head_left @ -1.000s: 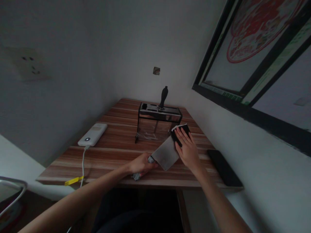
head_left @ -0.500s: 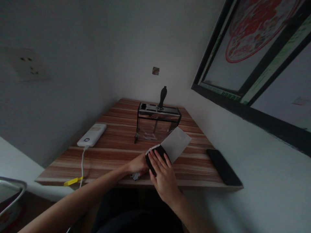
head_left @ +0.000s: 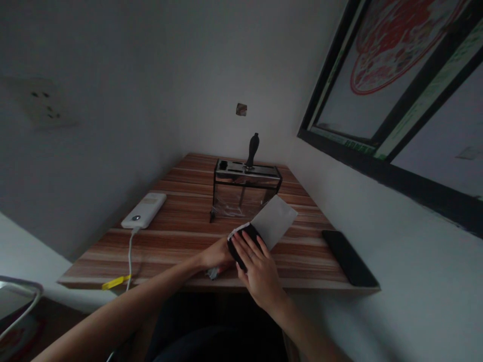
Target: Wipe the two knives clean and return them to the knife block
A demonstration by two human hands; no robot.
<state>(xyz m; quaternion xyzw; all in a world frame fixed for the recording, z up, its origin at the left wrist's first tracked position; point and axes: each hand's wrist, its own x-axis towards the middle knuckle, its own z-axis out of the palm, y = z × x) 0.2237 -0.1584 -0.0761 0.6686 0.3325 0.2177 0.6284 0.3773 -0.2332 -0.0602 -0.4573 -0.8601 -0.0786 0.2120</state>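
Note:
A cleaver with a broad grey blade (head_left: pixel 275 221) lies tilted over the wooden table (head_left: pixel 177 236). My left hand (head_left: pixel 216 254) is closed round its handle at the near end. My right hand (head_left: pixel 256 266) presses a black cloth (head_left: pixel 243 239) flat against the blade close to the handle, fingers stretched over it. Behind them stands a metal knife rack (head_left: pixel 245 188) with one black handle (head_left: pixel 252 148) sticking up from it.
A white power bank (head_left: pixel 144 210) lies at the left with a cable and a yellow tag (head_left: pixel 115 282) hanging over the front edge. A black phone (head_left: pixel 349 257) lies at the right, next to the wall. A dark-framed window fills the upper right.
My right hand slid the black cloth from the blade's far tip back toward the handle a second ago. In the last half second it has barely moved.

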